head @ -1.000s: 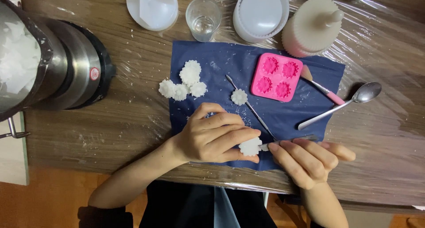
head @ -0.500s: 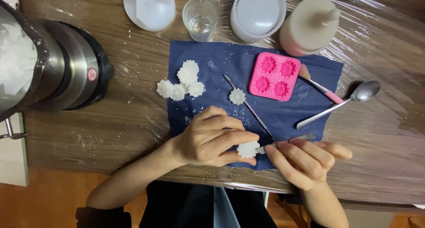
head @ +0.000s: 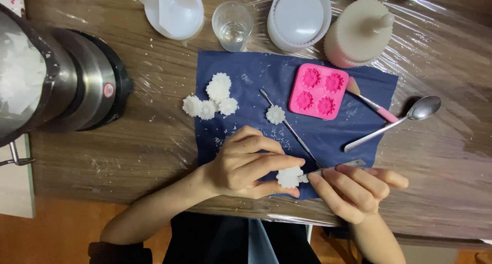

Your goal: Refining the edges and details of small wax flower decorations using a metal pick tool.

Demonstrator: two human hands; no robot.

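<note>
My left hand (head: 245, 164) pinches a small white flower-shaped wax piece (head: 289, 177) at the near edge of a dark blue cloth (head: 256, 77). My right hand (head: 353, 189) holds a thin metal blade tool (head: 341, 166) with its tip against that piece. Several more white flower pieces (head: 210, 101) lie in a cluster at the cloth's left edge, and a single one (head: 275, 114) sits mid-cloth beside a thin metal pick (head: 289, 128). A pink silicone mould (head: 319, 91) with flower cavities rests on the cloth's far right.
A steel pot (head: 46, 74) with white flakes stands at left. Along the back sit a white funnel-like piece (head: 171, 10), a small glass (head: 232, 24), a white round mould (head: 299, 18) and a cream candle (head: 359, 33). A spoon (head: 405, 119) and pink-handled brush (head: 371, 102) lie right.
The camera view shifted slightly. My left hand turned the white flower piece a little, and my right hand brought the blade tip closer against it.
</note>
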